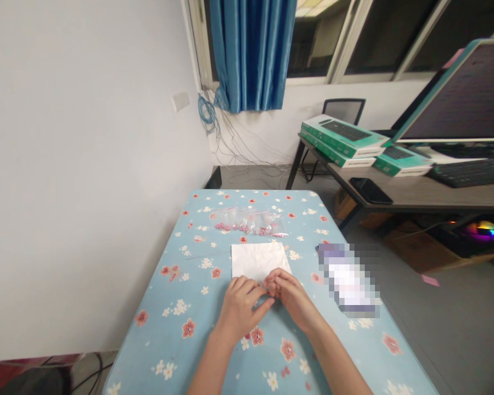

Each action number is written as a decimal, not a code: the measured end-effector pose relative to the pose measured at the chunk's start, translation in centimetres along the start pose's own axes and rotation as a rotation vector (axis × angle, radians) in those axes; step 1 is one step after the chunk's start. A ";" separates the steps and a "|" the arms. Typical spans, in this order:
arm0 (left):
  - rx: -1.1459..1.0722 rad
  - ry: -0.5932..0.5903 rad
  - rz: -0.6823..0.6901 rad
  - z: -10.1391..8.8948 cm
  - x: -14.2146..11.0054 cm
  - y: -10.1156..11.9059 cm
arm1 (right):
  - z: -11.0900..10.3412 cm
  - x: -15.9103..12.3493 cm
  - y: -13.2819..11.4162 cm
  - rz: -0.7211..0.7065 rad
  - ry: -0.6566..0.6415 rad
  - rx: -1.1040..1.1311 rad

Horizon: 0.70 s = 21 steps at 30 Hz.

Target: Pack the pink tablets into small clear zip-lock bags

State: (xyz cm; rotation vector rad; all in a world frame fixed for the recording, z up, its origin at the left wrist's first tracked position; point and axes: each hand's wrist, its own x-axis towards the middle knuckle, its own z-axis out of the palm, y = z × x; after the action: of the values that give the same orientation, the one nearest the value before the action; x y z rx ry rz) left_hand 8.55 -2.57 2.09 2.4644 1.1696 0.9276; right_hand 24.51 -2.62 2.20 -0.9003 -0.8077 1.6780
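Observation:
My left hand and my right hand lie on the blue floral tablecloth, their fingertips meeting at the near edge of a white paper sheet or napkin. Whether the fingers pinch the sheet or something small is hidden. Beyond the sheet lies a clear plastic bag holding small pink beads. To the right of my right hand, a pixelated, blurred object sits near the table's edge, and its kind cannot be made out.
The table's left side runs along a white wall, and its right edge drops to a grey floor. Beyond it stands a desk with a monitor, a keyboard, green boxes and a black phone. Loose cables hang below a blue curtain.

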 end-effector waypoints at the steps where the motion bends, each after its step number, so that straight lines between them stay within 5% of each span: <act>1: -0.001 0.000 -0.001 0.0 0.0 0.0 | 0.0 0.0 0.0 0.000 0.000 -0.003; 21: 0.028 -0.018 -0.038 0.2 -0.2 -0.4 | 0.1 0.0 -0.5 0.003 -0.001 0.048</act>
State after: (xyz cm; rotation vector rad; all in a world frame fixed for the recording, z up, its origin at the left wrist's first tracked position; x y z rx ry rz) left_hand 8.34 -2.44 1.68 2.4581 1.2267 0.8825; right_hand 24.68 -2.50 2.63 -0.8683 -0.7637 1.6934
